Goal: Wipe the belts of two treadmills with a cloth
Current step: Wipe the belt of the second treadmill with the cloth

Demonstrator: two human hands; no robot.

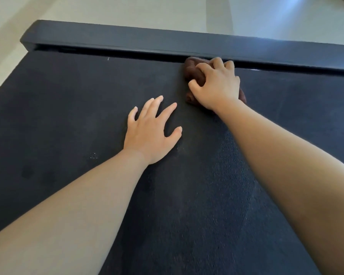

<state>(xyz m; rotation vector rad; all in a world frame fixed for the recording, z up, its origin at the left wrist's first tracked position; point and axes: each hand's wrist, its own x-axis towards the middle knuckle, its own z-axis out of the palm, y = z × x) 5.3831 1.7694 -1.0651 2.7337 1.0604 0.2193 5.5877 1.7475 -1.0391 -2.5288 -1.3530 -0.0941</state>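
A black textured treadmill belt fills most of the head view. My right hand is shut on a bunched dark brown cloth and presses it onto the belt right beside the far side rail. Most of the cloth is hidden under the hand; a bit shows at the wrist's right. My left hand lies flat on the belt with fingers spread, a little nearer to me and to the left of the cloth, holding nothing.
The dark grey side rail runs across the far edge of the belt, with a narrow gap between them. Beyond it and at the left lies a pale floor. A few faint marks and dark spots show on the belt's left part.
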